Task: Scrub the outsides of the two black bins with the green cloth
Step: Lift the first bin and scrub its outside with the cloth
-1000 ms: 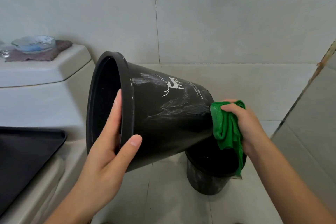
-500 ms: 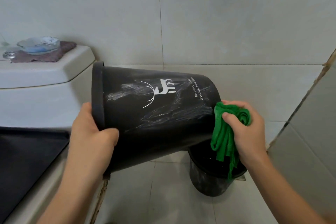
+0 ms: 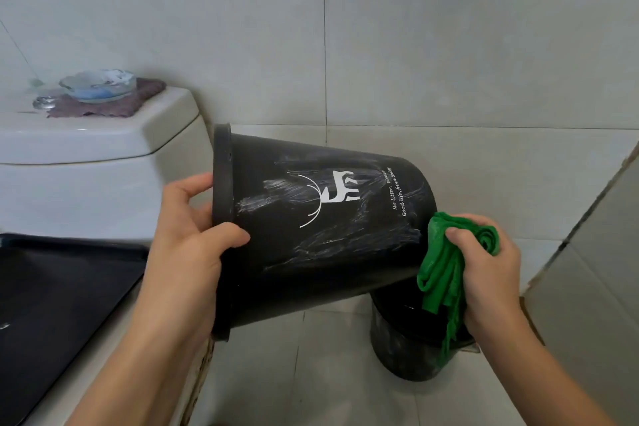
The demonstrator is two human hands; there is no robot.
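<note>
1. The larger black bin [image 3: 321, 228] is held on its side in the middle of the frame, rim toward the left, base toward the right, printed deer design facing the camera.
2. The left hand [image 3: 188, 235] grips that bin at the rim, thumb curled onto the outer wall and fingers hooked over the lip, carrying its weight.
3. The right hand [image 3: 484, 266] is closed around the bunched green cloth [image 3: 446, 270] at the right of centre, just beside the bin's base end; the cloth seems to touch the lower edge of the base, though contact is hard to confirm. Loose folds hang down from the fist.
4. The second black bin [image 3: 408, 353] stands upright on the floor at the lower right, partly hidden behind the held bin and the hanging cloth.
5. Progress, as a judgement: pale smeary streaks across the held bin's facing wall suggest it is wetted or soaped but not wiped clean. Its far side and base cannot be seen. The standing bin's wall also looks streaked and dull, and no hand is on it, so it likely awaits its turn. The task appears under way on the first bin, with much left.
6. At the left sit a toilet tank [image 3: 96, 135] and a dark tray [image 3: 52, 287].
</note>
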